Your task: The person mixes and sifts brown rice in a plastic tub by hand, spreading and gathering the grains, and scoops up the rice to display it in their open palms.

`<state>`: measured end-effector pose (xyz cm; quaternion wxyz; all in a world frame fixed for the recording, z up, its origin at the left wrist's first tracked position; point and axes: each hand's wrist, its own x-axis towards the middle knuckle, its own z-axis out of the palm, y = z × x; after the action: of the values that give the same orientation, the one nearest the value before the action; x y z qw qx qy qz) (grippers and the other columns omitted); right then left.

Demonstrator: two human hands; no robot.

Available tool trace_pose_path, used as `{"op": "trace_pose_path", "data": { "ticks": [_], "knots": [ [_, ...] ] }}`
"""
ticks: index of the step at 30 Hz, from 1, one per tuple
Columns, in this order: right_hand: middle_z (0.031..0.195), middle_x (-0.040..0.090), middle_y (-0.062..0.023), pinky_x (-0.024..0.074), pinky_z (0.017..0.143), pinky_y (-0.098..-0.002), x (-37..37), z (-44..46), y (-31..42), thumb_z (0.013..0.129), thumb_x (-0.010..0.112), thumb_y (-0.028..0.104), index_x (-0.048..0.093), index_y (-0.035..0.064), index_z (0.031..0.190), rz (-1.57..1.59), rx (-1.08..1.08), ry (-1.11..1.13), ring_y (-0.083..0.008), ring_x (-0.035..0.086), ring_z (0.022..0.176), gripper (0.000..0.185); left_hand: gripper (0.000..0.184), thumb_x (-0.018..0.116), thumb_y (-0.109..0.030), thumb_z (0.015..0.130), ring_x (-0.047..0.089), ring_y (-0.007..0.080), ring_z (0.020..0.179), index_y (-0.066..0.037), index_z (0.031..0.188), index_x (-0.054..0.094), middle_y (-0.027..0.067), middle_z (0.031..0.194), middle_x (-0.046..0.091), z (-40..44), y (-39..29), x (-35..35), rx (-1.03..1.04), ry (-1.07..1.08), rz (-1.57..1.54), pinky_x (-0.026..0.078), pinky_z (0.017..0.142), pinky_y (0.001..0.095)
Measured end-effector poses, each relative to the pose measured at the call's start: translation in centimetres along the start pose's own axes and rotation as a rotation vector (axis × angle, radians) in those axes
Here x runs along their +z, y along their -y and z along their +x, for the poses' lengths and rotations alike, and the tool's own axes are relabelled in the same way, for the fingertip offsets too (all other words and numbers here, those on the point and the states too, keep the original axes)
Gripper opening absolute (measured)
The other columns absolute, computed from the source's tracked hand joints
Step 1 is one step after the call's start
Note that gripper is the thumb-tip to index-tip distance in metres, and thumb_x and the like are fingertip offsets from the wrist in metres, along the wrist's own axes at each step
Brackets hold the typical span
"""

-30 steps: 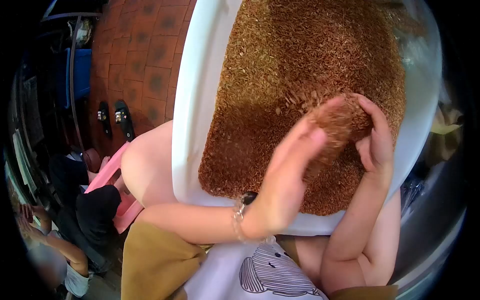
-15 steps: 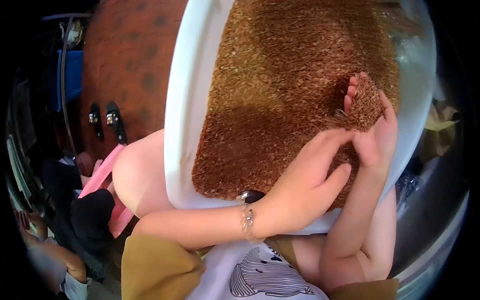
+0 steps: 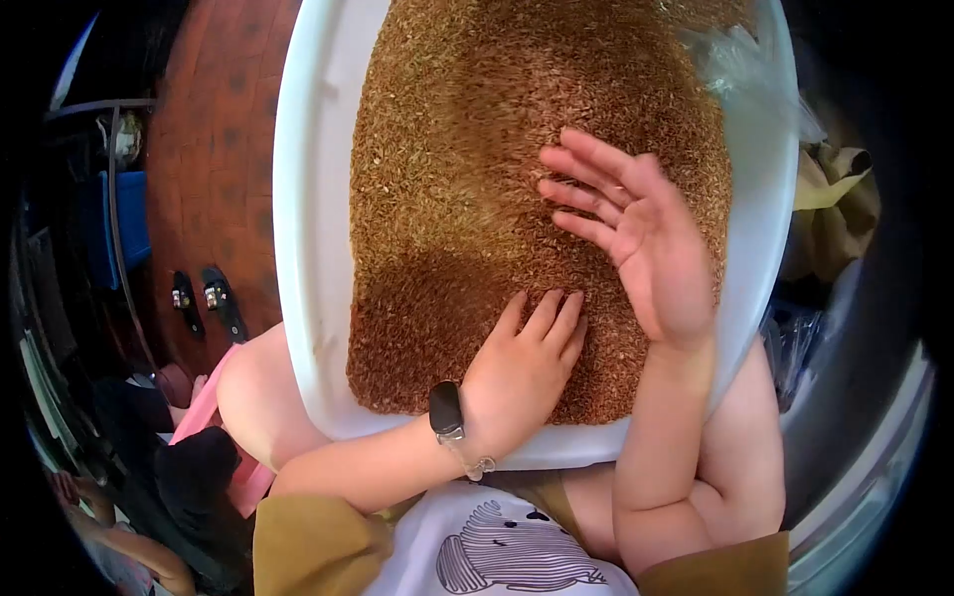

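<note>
A loose layer of reddish-brown, grain-like flakes [image 3: 427, 179] covers most of a large white plastic tub [image 3: 306, 248] resting across my lap. I cannot tell exactly what the flakes are. My left hand [image 3: 527, 358], with a dark band and a clear bracelet at the wrist, lies palm down on the near part of the flakes, fingers stretched out. Above the right part of the layer, my right hand [image 3: 636, 228] is turned with its palm toward the left, fingers apart and nothing held in them.
Clear plastic [image 3: 740, 70] lies at the tub's far right. Crumpled brown paper [image 3: 835, 214] is outside the right rim. On the left, black slippers [image 3: 221, 298] stand on the red tiled floor [image 3: 214, 149], near a blue bin [image 3: 124, 223]. Another person's arm [image 3: 139, 551] shows at lower left.
The heap of flakes cupped in my right hand is gone, and that hand has moved left and opened. My left hand has shifted left, down onto the flakes. The view has swung slightly.
</note>
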<state>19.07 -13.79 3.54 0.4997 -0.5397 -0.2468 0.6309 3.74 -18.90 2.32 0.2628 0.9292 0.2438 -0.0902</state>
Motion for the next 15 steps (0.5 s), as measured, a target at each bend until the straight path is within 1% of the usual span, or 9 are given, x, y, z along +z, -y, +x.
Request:
{"op": "trace_pose_path", "data": {
  "ticks": [1, 4, 5, 7, 8, 10, 11, 13, 15],
  "knots": [
    [0.112, 0.06, -0.0125, 0.0427, 0.087, -0.0329, -0.3, 0.1, -0.4, 0.093, 0.044, 0.036, 0.053, 0.0005, 0.12, -0.215, 0.004, -0.057, -0.0202, 0.057, 0.101, 0.046, 0.05, 0.054, -0.027, 0.082, 0.037, 0.0268, 0.124, -0.003, 0.125, 0.047, 0.0134, 0.134, 0.039, 0.0, 0.0, 0.0, 0.003, -0.01, -0.008, 0.031, 0.103, 0.0414],
    [0.088, 0.066, -0.0099, 0.0469, 0.071, -0.031, -1.5, 0.2, -1.3, 0.091, 0.048, 0.031, 0.062, 0.0035, 0.103, -0.586, -0.08, -0.258, -0.0175, 0.062, 0.077, 0.033, 0.046, 0.056, -0.026, 0.081, 0.041, 0.0261, 0.118, -0.006, 0.122, 0.05, 0.0126, 0.126, 0.044, 0.1, 0.0, -0.2, -0.002, -0.012, -0.044, 0.036, 0.097, 0.0407],
    [0.083, 0.065, -0.0111, 0.0473, 0.068, -0.0326, -2.1, 0.3, -1.4, 0.09, 0.049, 0.03, 0.062, 0.0036, 0.099, -0.695, -0.077, -0.314, -0.0203, 0.062, 0.073, 0.031, 0.045, 0.056, -0.026, 0.08, 0.043, 0.0258, 0.115, -0.007, 0.121, 0.051, 0.0123, 0.122, 0.046, 0.3, 0.0, -0.2, -0.008, -0.002, -0.061, 0.038, 0.095, 0.0405],
    [0.072, 0.064, -0.0133, 0.0479, 0.063, -0.0359, -2.7, 0.2, -1.6, 0.089, 0.05, 0.029, 0.063, 0.0038, 0.092, -0.912, -0.075, -0.424, -0.026, 0.061, 0.064, 0.028, 0.045, 0.058, -0.027, 0.079, 0.044, 0.0257, 0.109, -0.011, 0.121, 0.051, 0.0115, 0.116, 0.047, 0.3, -0.1, -0.5, -0.03, 0.087, -0.069, 0.041, 0.089, 0.0402],
    [0.071, 0.063, -0.0144, 0.0481, 0.063, -0.0375, -2.6, 0.2, -1.4, 0.088, 0.05, 0.028, 0.063, 0.0039, 0.089, -1.006, -0.035, -0.445, -0.0289, 0.061, 0.064, 0.028, 0.045, 0.059, -0.027, 0.079, 0.045, 0.0257, 0.106, -0.012, 0.12, 0.051, 0.0111, 0.113, 0.048, 0.3, -0.1, -0.5, -0.041, 0.135, -0.075, 0.043, 0.085, 0.0401],
    [0.068, 0.061, -0.0167, 0.0484, 0.064, -0.0406, -2.2, 0.0, -0.6, 0.086, 0.05, 0.028, 0.064, 0.0041, 0.085, -1.198, 0.041, -0.484, -0.0345, 0.06, 0.064, 0.027, 0.046, 0.06, -0.029, 0.078, 0.046, 0.0266, 0.102, -0.016, 0.121, 0.051, 0.0109, 0.111, 0.047, -0.1, -0.2, -0.3, -0.069, 0.113, -0.079, 0.046, 0.079, 0.0395],
    [0.069, 0.061, -0.0175, 0.0483, 0.065, -0.0419, -2.0, -0.1, -0.4, 0.086, 0.05, 0.028, 0.064, 0.0038, 0.083, -1.25, 0.114, -0.455, -0.0357, 0.06, 0.067, 0.028, 0.047, 0.061, -0.03, 0.077, 0.047, 0.027, 0.1, -0.017, 0.121, 0.051, 0.0108, 0.11, 0.047, -0.3, -0.3, -0.2, -0.084, 0.101, -0.081, 0.047, 0.076, 0.0393],
    [0.072, 0.062, -0.0192, 0.0482, 0.067, -0.0445, -1.3, -0.4, 0.2, 0.086, 0.049, 0.028, 0.065, 0.0032, 0.078, -1.352, 0.25, -0.399, -0.038, 0.06, 0.071, 0.03, 0.048, 0.062, -0.031, 0.076, 0.048, 0.0279, 0.098, -0.02, 0.122, 0.05, 0.0111, 0.11, 0.047, -0.9, -1.0, -0.6, -0.141, 0.143, -0.071, 0.048, 0.071, 0.0383],
    [0.073, 0.062, -0.0195, 0.0483, 0.068, -0.0451, -1.6, -0.4, -0.6, 0.085, 0.049, 0.027, 0.066, 0.0029, 0.076, -1.404, 0.292, -0.251, -0.0382, 0.061, 0.072, 0.031, 0.049, 0.062, -0.032, 0.076, 0.048, 0.0282, 0.097, -0.021, 0.122, 0.05, 0.0115, 0.109, 0.047, -1.0, -1.1, -0.6, -0.166, 0.172, -0.062, 0.049, 0.068, 0.0372]
  ]
}}
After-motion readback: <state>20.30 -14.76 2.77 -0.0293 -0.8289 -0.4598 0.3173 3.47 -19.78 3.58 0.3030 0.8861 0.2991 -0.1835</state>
